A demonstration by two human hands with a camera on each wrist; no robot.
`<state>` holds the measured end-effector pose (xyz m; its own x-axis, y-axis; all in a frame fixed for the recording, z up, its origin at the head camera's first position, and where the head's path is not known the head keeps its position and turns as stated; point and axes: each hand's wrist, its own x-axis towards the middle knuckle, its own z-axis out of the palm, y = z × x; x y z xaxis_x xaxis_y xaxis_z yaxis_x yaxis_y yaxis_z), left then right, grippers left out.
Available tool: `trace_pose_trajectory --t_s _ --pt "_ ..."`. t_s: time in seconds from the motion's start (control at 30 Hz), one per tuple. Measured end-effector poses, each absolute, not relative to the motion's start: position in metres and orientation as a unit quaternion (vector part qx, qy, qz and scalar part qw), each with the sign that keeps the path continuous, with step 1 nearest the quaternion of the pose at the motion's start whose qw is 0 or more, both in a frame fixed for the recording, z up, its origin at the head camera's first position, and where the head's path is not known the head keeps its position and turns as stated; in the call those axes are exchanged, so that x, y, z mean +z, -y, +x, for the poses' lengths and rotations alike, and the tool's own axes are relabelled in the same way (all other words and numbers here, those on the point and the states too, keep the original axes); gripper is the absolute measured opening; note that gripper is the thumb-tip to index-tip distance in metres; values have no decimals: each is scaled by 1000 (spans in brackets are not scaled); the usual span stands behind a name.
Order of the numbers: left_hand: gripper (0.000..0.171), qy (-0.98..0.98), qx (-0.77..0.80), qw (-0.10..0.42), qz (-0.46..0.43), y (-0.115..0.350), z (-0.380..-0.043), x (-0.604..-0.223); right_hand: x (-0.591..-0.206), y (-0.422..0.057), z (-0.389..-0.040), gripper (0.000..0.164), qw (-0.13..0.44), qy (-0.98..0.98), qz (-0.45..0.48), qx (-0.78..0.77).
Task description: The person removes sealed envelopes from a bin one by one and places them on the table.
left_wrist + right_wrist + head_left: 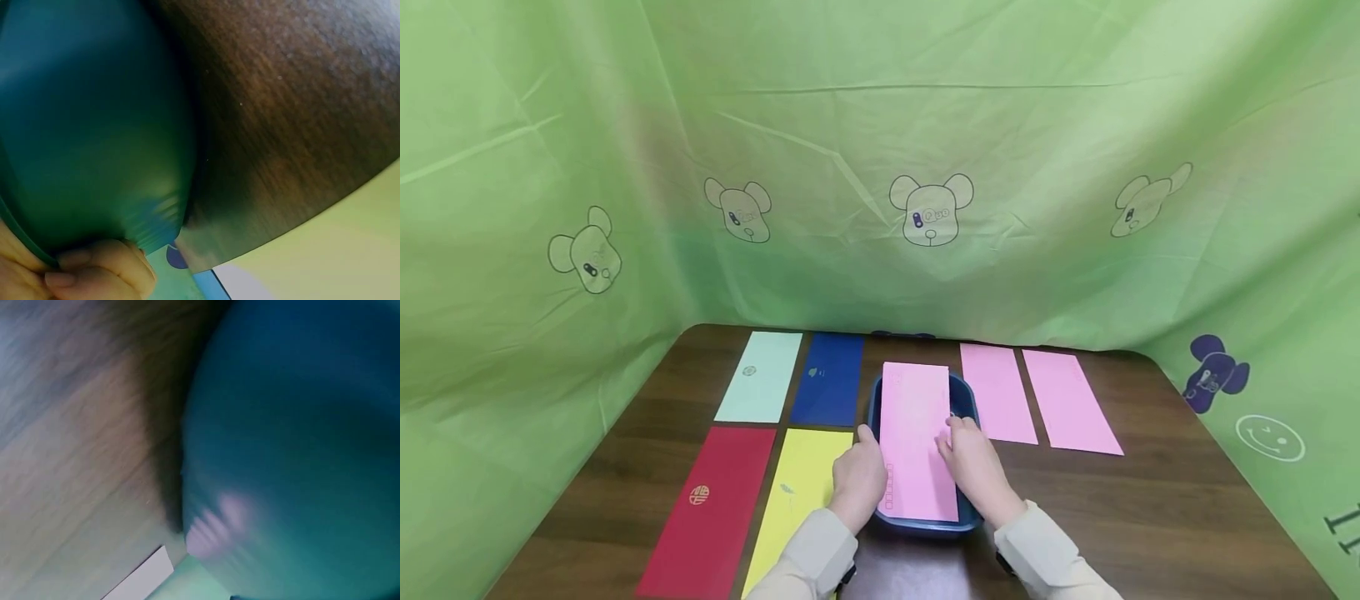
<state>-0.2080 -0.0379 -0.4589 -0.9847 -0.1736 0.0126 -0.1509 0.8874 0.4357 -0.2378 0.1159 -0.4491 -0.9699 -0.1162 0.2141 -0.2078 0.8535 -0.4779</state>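
Observation:
A pink envelope [916, 450] lies lengthwise over the dark blue plastic basin [917, 527], covering most of its inside. My left hand [859, 473] grips the basin's left rim. In the left wrist view, its curled fingers [106, 269] lie against the outer wall under the rim. My right hand [976, 463] is at the basin's right side, with bent fingertips over the envelope's right edge; whether they pinch the paper is unclear. Only the blurred basin wall [300, 450] and tabletop appear in the right wrist view, with no fingers visible.
Left of the basin lie a pale mint envelope [760, 379], a blue one [827, 383], a red one [707, 508] and a yellow one [801, 483]. Two more pink envelopes [998, 392] [1069, 400] lie to the right. A green curtain [880, 275] surrounds the brown table [1165, 508].

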Motion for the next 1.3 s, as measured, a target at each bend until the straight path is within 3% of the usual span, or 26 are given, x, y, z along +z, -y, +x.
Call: trace_pose_trajectory --t_s 0.17,0.37,0.5,0.9,1.3 --pt "27 973 -218 27 77 37 -208 -458 -460 -103 -229 61 80 983 92 140" --pt "24 973 -216 35 74 37 -208 -457 -458 -107 -235 45 129 952 64 269" --pt "23 973 -214 37 74 38 -208 -456 -454 -110 -240 40 112 932 33 342" --pt "20 971 -225 34 76 38 -208 -456 -450 -113 -243 36 98 921 14 378" --pt "18 972 -220 38 75 38 -208 -457 -450 -114 -244 21 104 916 1 386"
